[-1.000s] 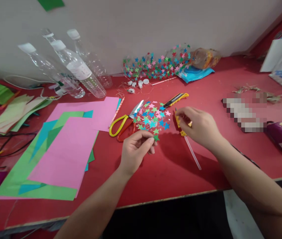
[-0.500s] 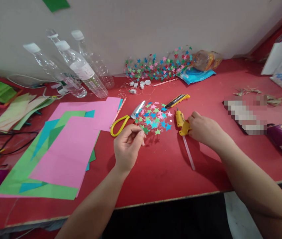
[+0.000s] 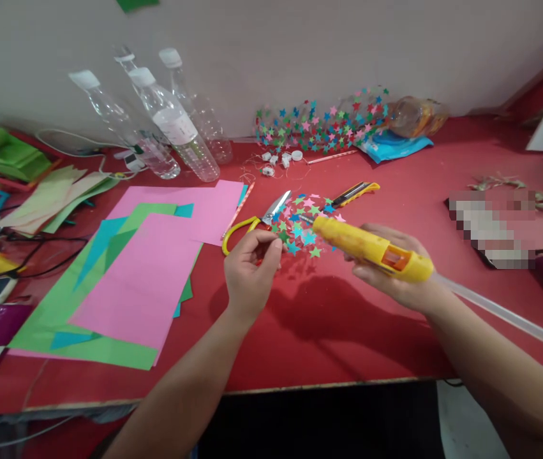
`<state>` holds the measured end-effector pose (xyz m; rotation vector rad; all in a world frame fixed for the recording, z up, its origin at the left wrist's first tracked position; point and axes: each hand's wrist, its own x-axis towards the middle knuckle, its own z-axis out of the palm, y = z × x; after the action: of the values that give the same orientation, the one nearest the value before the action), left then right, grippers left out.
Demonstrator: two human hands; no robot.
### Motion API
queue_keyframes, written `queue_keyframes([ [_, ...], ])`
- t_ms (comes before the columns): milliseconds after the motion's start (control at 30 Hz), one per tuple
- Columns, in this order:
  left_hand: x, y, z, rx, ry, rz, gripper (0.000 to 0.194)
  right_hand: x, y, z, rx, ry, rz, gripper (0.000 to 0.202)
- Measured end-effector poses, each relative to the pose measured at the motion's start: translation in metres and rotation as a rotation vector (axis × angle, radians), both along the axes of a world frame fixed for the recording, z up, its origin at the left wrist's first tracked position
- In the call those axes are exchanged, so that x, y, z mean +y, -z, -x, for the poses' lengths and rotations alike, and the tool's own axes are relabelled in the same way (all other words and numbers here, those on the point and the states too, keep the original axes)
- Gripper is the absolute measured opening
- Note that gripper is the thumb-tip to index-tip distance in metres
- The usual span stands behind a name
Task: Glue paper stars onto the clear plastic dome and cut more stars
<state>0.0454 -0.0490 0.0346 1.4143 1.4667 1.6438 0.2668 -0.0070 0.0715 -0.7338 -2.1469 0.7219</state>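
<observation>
My left hand is closed in a pinch at the near left edge of a clear plastic piece dotted with coloured stars. Its exact shape is hard to make out against the red table; a star-patterned shadow falls below it. My right hand grips a yellow glue gun, raised above the table with its metal nozzle pointing left over the stars. A long translucent glue stick juts from its back end. Yellow-handled scissors lie open beyond my left hand, and a yellow box cutter lies behind the stars.
Pink, green and blue paper sheets cover the left side. Clear bottles stand by the wall. A star-covered bottle lies at the back beside a blue packet. Twine and a pixelated object lie right.
My right hand has lifted the glue gun off the table and swung its nozzle left over the stars. My left hand keeps its pinch. The view has shifted slightly.
</observation>
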Motion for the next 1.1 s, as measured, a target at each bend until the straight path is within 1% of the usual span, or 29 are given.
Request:
queue_keyframes([
  [100, 0.001, 0.000, 0.001, 0.033, -0.026, 0.021, 0.011, -0.003, 0.007, 0.004, 0.012, -0.078, 0.058, 0.025],
  [267, -0.001, -0.001, -0.001, 0.052, -0.022, 0.027, 0.011, -0.002, 0.013, 0.007, 0.001, -0.102, 0.156, 0.021],
  [533, -0.003, 0.000, -0.001, 0.053, -0.023, 0.019, 0.010, -0.003, 0.017, 0.008, -0.028, -0.034, 0.192, 0.026],
  [767, -0.002, -0.002, -0.002, 0.039, -0.020, 0.025, 0.010, -0.003, 0.019, 0.008, -0.037, -0.042, 0.230, 0.027],
  [900, -0.002, -0.001, -0.002, 0.045, -0.014, 0.009, 0.010, -0.003, 0.018, 0.008, -0.051, -0.034, 0.250, 0.032],
  [1000, -0.002, 0.000, -0.002, 0.052, -0.016, 0.007, 0.009, -0.004, 0.017, 0.008, -0.063, -0.030, 0.279, 0.034],
  [1100, -0.002, -0.001, -0.002, 0.050, -0.025, 0.012, 0.009, -0.004, 0.017, 0.007, -0.058, -0.022, 0.324, 0.033],
])
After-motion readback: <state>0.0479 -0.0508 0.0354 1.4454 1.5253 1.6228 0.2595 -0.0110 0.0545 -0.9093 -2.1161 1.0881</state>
